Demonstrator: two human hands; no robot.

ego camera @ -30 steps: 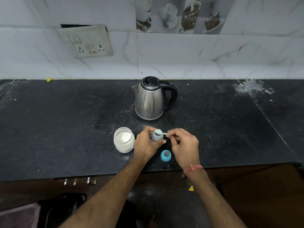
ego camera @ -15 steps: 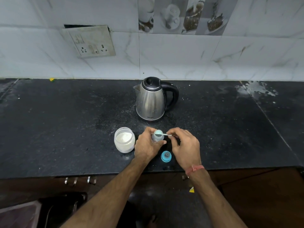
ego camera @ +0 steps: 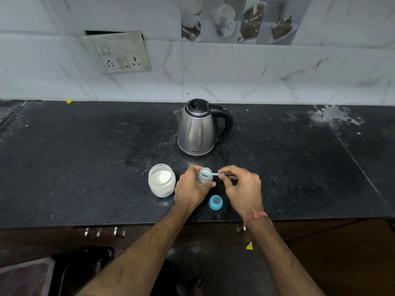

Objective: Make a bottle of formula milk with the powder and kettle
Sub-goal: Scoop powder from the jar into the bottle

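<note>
A small clear feeding bottle (ego camera: 205,177) stands upright on the black counter (ego camera: 85,167), and my left hand (ego camera: 191,186) grips it around the body. My right hand (ego camera: 241,186) pinches the handle of a small pale scoop (ego camera: 208,173), whose bowl sits over the bottle's open mouth. An open jar of white powder (ego camera: 161,180) stands just left of my left hand. The bottle's blue cap with teat (ego camera: 215,202) lies on the counter between my wrists. A steel kettle (ego camera: 197,129) with a black handle stands behind the bottle.
A tiled wall with a switch plate (ego camera: 119,53) rises behind the counter. White stains (ego camera: 335,117) mark the counter's far right. Drawer handles (ego camera: 104,232) show below the front edge, and a dark bin (ego camera: 70,272) sits at lower left.
The view has shifted slightly. Both hands stay at the bottle, with the scoop still held over its mouth.
</note>
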